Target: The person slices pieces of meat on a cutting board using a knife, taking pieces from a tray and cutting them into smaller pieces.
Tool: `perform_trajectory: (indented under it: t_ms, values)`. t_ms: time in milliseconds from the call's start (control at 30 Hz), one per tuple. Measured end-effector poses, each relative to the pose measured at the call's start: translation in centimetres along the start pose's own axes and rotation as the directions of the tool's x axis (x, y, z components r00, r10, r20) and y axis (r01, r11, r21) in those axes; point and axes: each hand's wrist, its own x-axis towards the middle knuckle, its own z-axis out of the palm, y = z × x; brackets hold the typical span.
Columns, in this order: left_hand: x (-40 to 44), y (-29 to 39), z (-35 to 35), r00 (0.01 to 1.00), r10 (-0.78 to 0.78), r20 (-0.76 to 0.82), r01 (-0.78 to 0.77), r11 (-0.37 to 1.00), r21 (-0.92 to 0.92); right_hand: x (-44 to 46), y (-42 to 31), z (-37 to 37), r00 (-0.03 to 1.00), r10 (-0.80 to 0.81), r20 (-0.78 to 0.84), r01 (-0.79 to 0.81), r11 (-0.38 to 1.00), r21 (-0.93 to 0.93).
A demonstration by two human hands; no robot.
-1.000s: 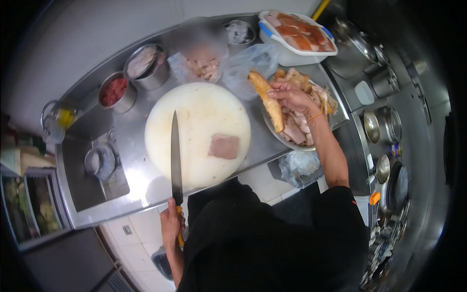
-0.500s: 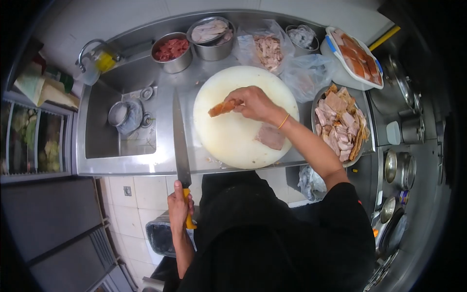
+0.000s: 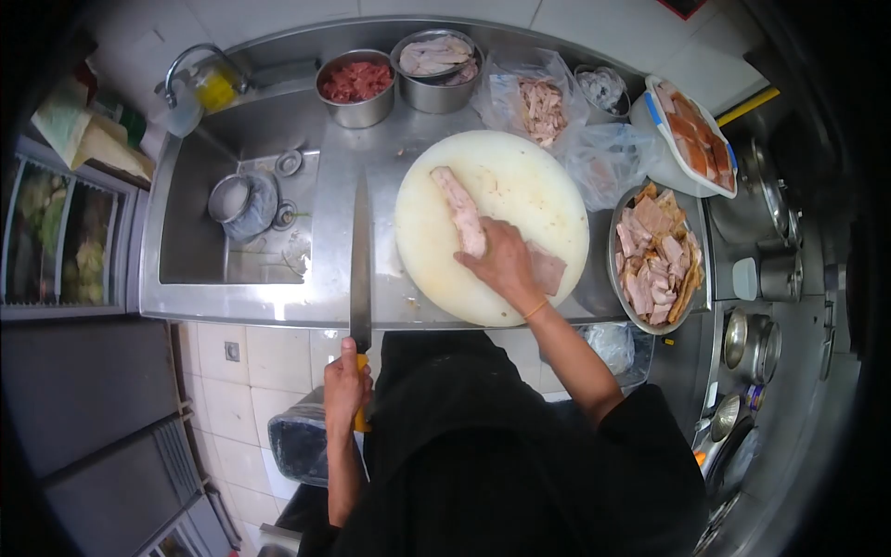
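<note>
My left hand [image 3: 347,385] is closed round the yellow handle of a long knife [image 3: 361,260], whose blade points away from me over the steel counter, left of the board. A round white cutting board [image 3: 492,302] lies in front of me. My right hand [image 3: 501,263] grips the near end of a long strip of cooked meat [image 3: 457,206] resting on the board, its pale side facing up. Partly under my right wrist is a flat slice of meat [image 3: 548,269].
On the right stands a platter of cut meat [image 3: 657,260], with a white tub of browned meat slabs [image 3: 691,139] behind it. A pot of red meat [image 3: 357,91], another pot [image 3: 441,91] and plastic bags [image 3: 603,162] line the back. At left is a sink [image 3: 190,251].
My right hand has come down and nearer to me. The meat strip it held raised, browned side showing, now lies lengthwise on the board. The knife stays in my left hand.
</note>
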Motion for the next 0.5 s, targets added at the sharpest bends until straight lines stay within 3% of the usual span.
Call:
perform_trajectory:
  t_ms: [100,200,300,333,433,467,500]
  values:
    - [0.6,0.4,-0.4,0.999,0.011,0.031,-0.012,0.999,0.03,0.2,-1.0,0.7,0.991,0.101,0.091,-0.101,0.995,-0.011]
    - [1.2,0.5,-1.0,0.998,0.039,0.044,-0.042,0.997,0.069,1.3,1.3,0.2,0.98,-0.048,0.195,0.049,0.999,-0.001]
    - [1.3,0.5,-1.5,0.998,0.035,0.053,-0.039,0.996,0.079,4.6,4.8,-2.7,0.873,-0.316,0.372,0.24,0.941,0.237]
    - [1.3,0.5,-1.7,0.998,0.027,0.058,-0.031,0.996,0.078,5.8,6.0,-2.3,0.862,-0.325,0.388,0.271,0.944,0.187]
    - [1.2,0.7,-2.3,0.996,0.001,0.092,-0.013,0.992,0.123,8.0,7.1,-0.9,0.933,-0.341,0.115,0.316,0.929,0.192]
    - [1.1,0.7,-2.4,0.995,0.005,0.098,-0.019,0.99,0.142,7.5,7.0,-0.3,0.981,-0.19,-0.046,0.194,0.972,0.136]
    - [1.0,0.6,-2.4,0.995,0.008,0.1,-0.023,0.987,0.156,7.3,6.6,0.1,0.999,0.007,-0.043,-0.002,0.995,0.103]
